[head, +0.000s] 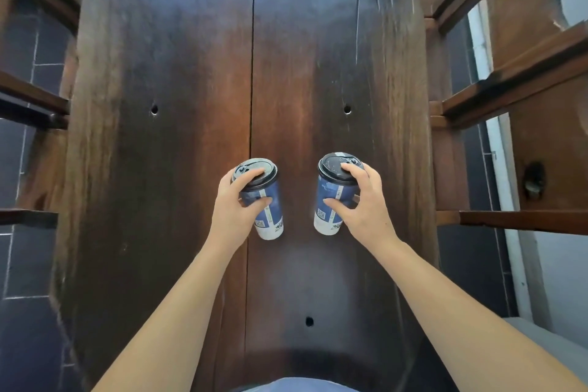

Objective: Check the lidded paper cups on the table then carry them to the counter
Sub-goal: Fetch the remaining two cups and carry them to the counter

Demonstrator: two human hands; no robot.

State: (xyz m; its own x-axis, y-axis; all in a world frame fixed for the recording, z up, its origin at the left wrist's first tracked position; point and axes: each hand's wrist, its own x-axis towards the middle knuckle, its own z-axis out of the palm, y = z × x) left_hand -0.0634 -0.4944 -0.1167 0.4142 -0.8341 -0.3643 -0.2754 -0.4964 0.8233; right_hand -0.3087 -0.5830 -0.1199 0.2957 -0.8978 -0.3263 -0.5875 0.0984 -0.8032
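Two blue-and-white paper cups with black lids are over the middle of the long dark wooden table [178, 89]. My left hand [234, 207] grips the left cup [270, 219] around its body, with the forefinger lying across its lid. My right hand [362, 207] holds the right cup [327, 210] the same way, forefinger on the lid and thumb on the blue side. Both cups lean slightly, lids toward me. I cannot tell whether their bases touch the tabletop.
Wooden chairs [509, 99] line the right side of the table and more wooden chair frames [35, 105] stand along the left, over a dark tiled floor [19, 264]. The tabletop has small round holes and a central seam.
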